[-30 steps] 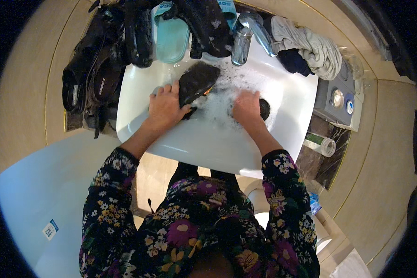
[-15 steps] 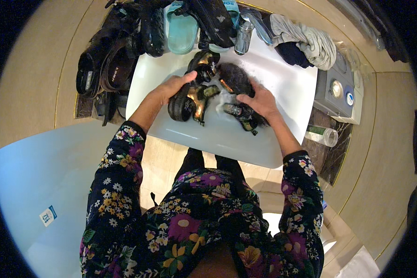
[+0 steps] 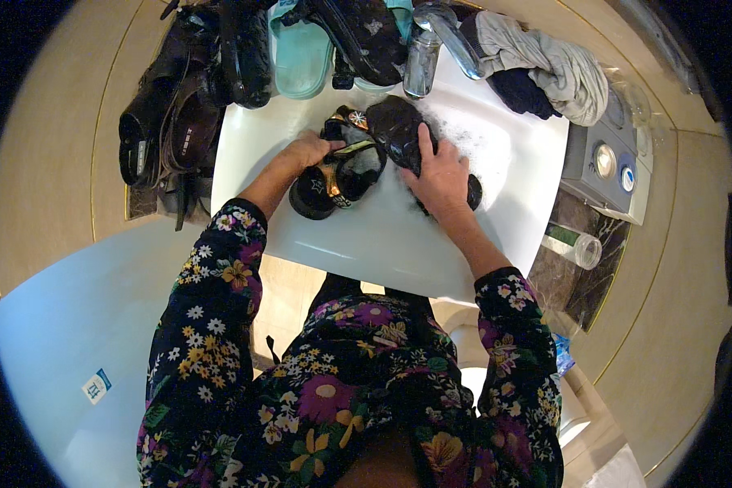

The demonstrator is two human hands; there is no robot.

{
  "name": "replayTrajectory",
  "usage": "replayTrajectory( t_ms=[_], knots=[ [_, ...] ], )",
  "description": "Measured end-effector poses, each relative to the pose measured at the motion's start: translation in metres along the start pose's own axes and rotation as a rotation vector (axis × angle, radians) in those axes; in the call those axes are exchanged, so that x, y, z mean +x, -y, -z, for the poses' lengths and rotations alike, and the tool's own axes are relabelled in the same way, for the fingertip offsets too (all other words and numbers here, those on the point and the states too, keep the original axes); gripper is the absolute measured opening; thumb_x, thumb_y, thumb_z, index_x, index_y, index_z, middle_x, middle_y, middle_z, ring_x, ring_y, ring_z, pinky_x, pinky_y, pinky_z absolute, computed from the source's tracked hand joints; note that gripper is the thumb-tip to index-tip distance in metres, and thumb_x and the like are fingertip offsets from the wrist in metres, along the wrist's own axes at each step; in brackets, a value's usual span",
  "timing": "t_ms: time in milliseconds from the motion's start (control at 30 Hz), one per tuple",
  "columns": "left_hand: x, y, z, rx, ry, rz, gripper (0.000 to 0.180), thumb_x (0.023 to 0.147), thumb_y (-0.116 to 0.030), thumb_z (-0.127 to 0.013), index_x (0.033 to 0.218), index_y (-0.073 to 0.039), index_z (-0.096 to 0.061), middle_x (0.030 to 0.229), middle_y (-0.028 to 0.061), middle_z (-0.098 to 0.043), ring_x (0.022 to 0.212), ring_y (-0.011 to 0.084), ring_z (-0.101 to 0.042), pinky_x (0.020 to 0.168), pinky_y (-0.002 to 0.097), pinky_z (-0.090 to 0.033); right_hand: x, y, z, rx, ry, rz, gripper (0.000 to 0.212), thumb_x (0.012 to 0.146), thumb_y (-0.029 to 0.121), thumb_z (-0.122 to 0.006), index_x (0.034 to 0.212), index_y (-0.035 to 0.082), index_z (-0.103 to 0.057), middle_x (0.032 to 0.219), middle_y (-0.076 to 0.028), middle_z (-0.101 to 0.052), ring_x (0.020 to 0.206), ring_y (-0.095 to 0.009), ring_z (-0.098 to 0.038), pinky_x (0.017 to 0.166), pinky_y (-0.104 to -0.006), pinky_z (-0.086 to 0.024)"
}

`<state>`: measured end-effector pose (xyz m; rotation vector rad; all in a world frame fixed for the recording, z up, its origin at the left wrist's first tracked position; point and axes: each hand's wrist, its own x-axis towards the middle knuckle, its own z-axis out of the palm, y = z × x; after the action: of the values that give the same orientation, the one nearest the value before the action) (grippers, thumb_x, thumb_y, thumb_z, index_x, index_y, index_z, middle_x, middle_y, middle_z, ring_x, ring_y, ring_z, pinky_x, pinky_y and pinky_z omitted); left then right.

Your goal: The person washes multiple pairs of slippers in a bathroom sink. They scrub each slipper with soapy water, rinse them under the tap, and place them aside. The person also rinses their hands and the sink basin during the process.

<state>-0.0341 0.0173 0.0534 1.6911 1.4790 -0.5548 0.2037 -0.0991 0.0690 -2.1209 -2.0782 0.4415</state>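
A white sink (image 3: 260,232) has suds in its basin, and a pair of wet black sandals is in it. My left hand (image 3: 307,152) is closed on the upper strap of the left sandal (image 3: 313,195), whose straps are black and shiny gold with a star mark on the side. Beside it, the other sandal (image 3: 394,130) lies with its dark sole turned up. My right hand (image 3: 443,175) grips this second sandal from above, the thumb and forefinger spread across the sole. The strap side of that sandal is mostly hidden under it and the hand.
Behind the basin stand a metal faucet (image 3: 423,61), turquoise slides (image 3: 302,61) and black shoes (image 3: 248,53). More dark shoes (image 3: 142,138) crowd the left. Grey cloth (image 3: 573,77) is bundled at the back right, above a grey box with dials (image 3: 586,154) and a clear jar (image 3: 581,250).
The right sandal has been turned over, sole up, and my right hand has shifted left onto it. The left sandal has tilted, showing its strap opening, with my left hand lower on its strap.
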Motion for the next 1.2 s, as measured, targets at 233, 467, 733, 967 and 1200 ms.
replayTrajectory(
  t_ms=[233, 467, 733, 967, 1200],
  knots=[
    [0.011, 0.013, -0.017, 0.533, -0.028, -0.310, 0.032, 0.082, -0.026, -0.047, 0.082, 0.003, -0.062, 0.086, 0.0266, -0.060, 0.084, 0.0379, -0.059, 0.078, 0.0418, -0.046, 0.009, 0.006, -0.022, -0.161, 0.090, 0.009, 0.074, 0.066, 0.022, -0.068, 0.130, 0.010, -0.034, 0.093, -0.014, -0.049, 0.084, -0.028, -0.055, 0.066, -0.0388, -0.044],
    [0.001, 0.004, -0.006, -0.050, -0.110, -0.181, 0.032, 0.086, -0.025, -0.042, 0.085, 0.001, -0.060, 0.084, 0.0211, -0.061, 0.081, 0.0328, -0.059, 0.075, 0.0395, -0.046, 0.021, -0.009, 0.007, 0.119, 0.185, 0.073, 0.074, 0.070, 0.036, -0.066, 0.130, 0.005, -0.035, 0.105, -0.021, -0.054, 0.094, -0.034, -0.056, 0.081, -0.0384, -0.044],
    [-0.059, -0.028, 0.005, -1.050, 0.240, 0.064, 0.018, 0.080, -0.010, -0.054, 0.095, -0.001, -0.058, 0.093, 0.0120, -0.062, 0.085, 0.0187, -0.061, 0.077, 0.0283, -0.050, 0.029, -0.074, 0.026, 0.828, 0.400, -0.239, 0.056, 0.076, 0.042, -0.058, 0.112, 0.000, -0.055, 0.098, -0.018, -0.062, 0.090, -0.028, -0.060, 0.083, -0.0328, -0.044],
    [-0.011, -0.010, -0.026, 0.025, 0.018, -0.371, 0.035, 0.085, -0.030, -0.053, 0.107, -0.003, -0.059, 0.098, 0.0116, -0.063, 0.089, 0.0220, -0.061, 0.079, 0.0321, -0.048, 0.024, -0.017, 0.025, 0.193, 0.143, -0.329, 0.057, 0.074, 0.034, -0.066, 0.114, 0.004, -0.039, 0.090, -0.020, -0.062, 0.087, -0.037, -0.059, 0.076, -0.0433, -0.047],
    [0.039, 0.010, -0.063, -0.609, -0.116, 0.073, 0.049, 0.079, -0.046, -0.058, 0.094, 0.000, -0.064, 0.087, 0.0184, -0.064, 0.080, 0.0266, -0.063, 0.071, 0.0350, -0.048, 0.040, -0.026, 0.024, 0.124, 0.164, -0.326, 0.048, 0.070, 0.034, -0.069, 0.095, 0.001, -0.045, 0.083, -0.022, -0.062, 0.084, -0.037, -0.060, 0.073, -0.0438, -0.047]
  ],
)
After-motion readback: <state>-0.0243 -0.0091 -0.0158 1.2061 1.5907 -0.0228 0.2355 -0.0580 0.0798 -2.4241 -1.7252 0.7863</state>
